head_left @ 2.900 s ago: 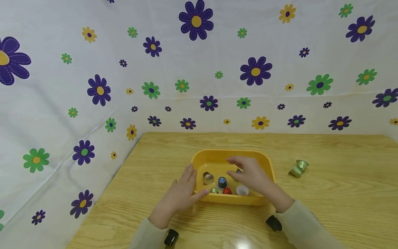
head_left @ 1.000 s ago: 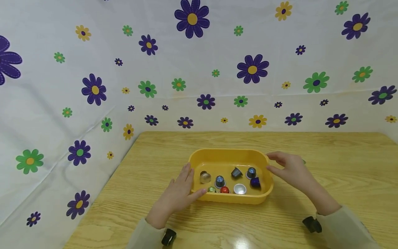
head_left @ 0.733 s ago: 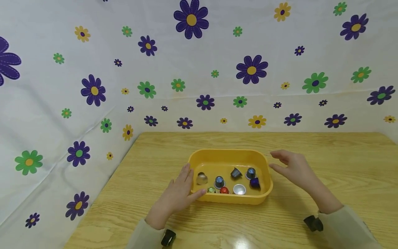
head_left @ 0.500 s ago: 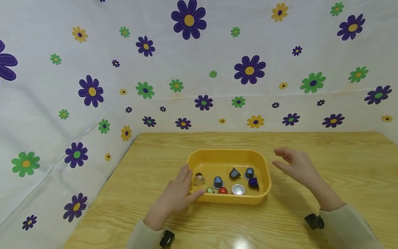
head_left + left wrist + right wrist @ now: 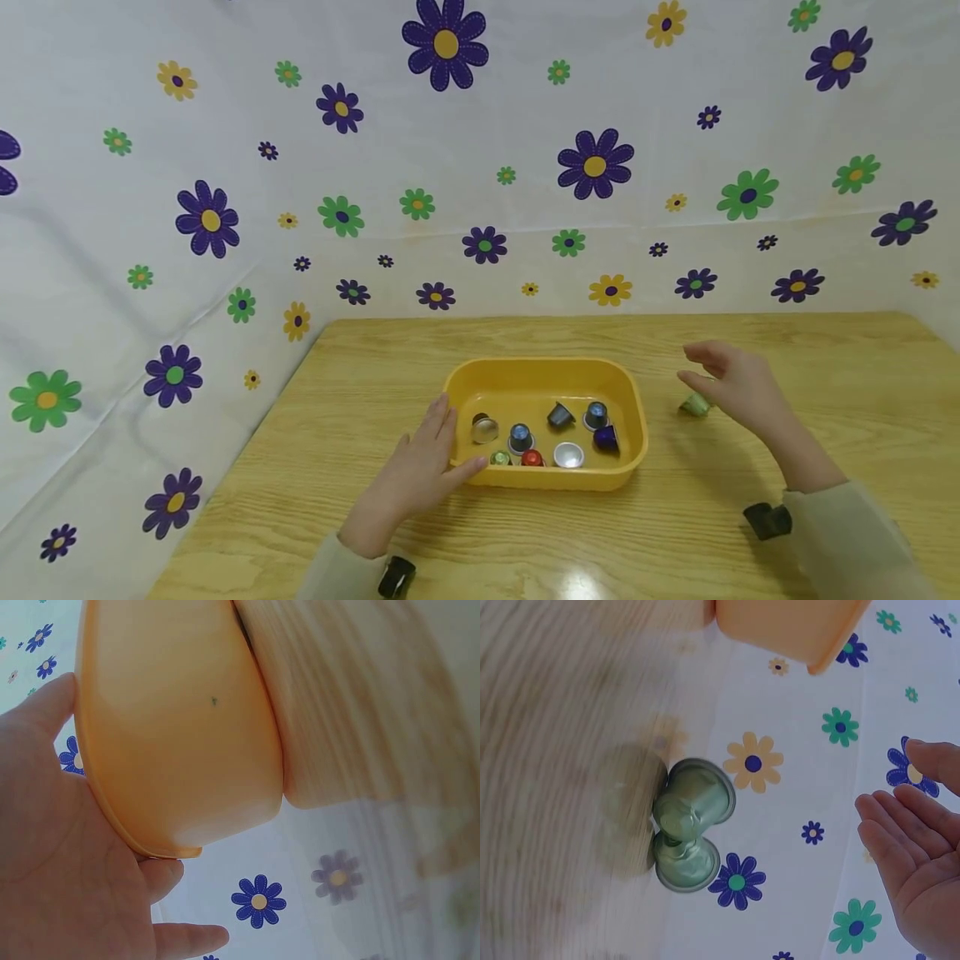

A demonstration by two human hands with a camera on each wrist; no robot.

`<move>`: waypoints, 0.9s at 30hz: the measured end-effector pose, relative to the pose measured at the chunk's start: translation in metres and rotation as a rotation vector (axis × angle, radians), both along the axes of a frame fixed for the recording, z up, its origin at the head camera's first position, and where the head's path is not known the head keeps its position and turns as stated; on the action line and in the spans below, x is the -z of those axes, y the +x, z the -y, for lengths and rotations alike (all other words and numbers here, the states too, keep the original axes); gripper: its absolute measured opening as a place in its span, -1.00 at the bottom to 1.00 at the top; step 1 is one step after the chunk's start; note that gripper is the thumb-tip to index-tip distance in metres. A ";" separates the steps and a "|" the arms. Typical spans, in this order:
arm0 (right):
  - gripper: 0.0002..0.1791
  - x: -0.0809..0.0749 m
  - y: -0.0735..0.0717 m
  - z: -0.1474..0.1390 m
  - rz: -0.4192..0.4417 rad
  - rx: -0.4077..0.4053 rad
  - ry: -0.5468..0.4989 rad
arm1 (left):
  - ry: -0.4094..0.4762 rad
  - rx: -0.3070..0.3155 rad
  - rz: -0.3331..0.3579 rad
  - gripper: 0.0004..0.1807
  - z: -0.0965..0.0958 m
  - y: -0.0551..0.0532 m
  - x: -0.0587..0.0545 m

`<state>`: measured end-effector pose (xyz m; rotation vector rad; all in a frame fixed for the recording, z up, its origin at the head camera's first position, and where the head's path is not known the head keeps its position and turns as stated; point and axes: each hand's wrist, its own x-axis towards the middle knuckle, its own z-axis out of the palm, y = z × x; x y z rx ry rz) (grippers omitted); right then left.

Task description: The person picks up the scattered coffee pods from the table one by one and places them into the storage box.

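- The yellow tub (image 5: 545, 379) is touched by the left hand (image 5: 408, 483) at its 9 o'clock wall; the fingers are laid nearly straight along the rim and the thumb is pressed against the near outer side, so the tub is steadied rather than clutched.
- In the left wrist view the tub's outer wall (image 5: 180, 735) is seen resting against the palm of the left hand (image 5: 52, 847), with the fingertips extended past the rim.
- Nothing is held by the right hand (image 5: 738, 387); its fingers are loosely spread and slightly bent, and it is raised above the table (image 5: 750, 483) at 3 o'clock from the tub.
- Two pale green capsules (image 5: 694, 405) are found on the table just beside that hand's fingertips, partly hidden by it in the head view.
- In the right wrist view the green capsules (image 5: 690, 821) are shown lying narrow end to narrow end, touching, with the open right hand (image 5: 922, 847) apart from them and no contact made.
- The tub is placed near the table's middle, and seven capsules are contained in it: a silver one (image 5: 484, 429) at 9 o'clock, a blue one (image 5: 520, 437), a small green one (image 5: 500, 457), a red one (image 5: 532, 457) and a white-topped one (image 5: 567, 454) along the near wall, a tipped dark grey one (image 5: 559, 414), and a dark blue pair (image 5: 600, 425) at 3 o'clock.
- A flower-printed cloth (image 5: 225, 217) is hung behind and to the left of the table.
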<state>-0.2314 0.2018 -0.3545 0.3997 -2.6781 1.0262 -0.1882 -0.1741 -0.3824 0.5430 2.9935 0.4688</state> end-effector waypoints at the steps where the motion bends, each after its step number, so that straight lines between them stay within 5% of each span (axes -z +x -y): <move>1: -0.55 0.000 0.000 -0.002 0.004 0.006 -0.003 | 0.001 0.001 -0.002 -0.04 0.000 0.000 0.000; 27: -0.54 0.008 -0.007 -0.016 0.096 0.009 0.073 | 0.001 0.006 -0.002 -0.05 0.000 0.001 -0.002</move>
